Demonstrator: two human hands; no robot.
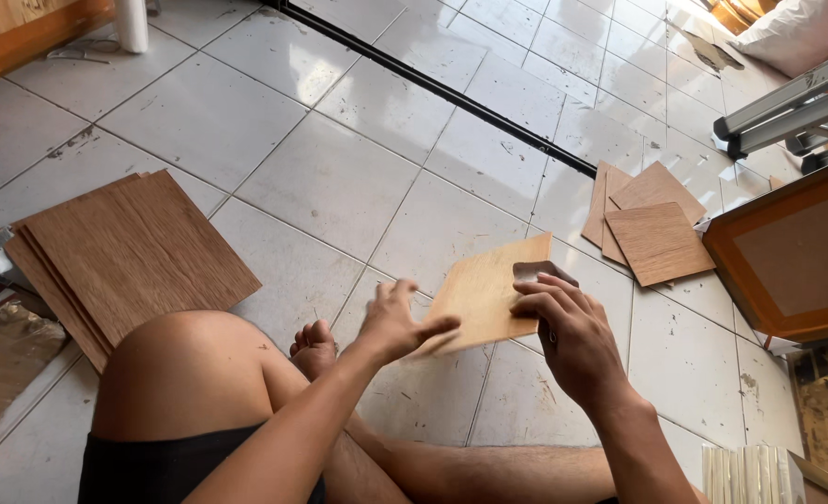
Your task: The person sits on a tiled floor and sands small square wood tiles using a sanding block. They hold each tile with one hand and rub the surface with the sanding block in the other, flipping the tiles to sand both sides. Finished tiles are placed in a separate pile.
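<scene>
Head view: left hand (397,322) fingers clamped on plywood square (484,291); right hand (563,327) pinching half-hidden sandpaper (533,271).

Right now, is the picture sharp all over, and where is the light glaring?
Head view: daylight glares off the floor tiles at upper right; the wooden panel and right hand look sharp; the left hand is slightly smeared at its fingertips; soft shadows lie under the stack of boards; tile lines bow a little near the edges.
</scene>
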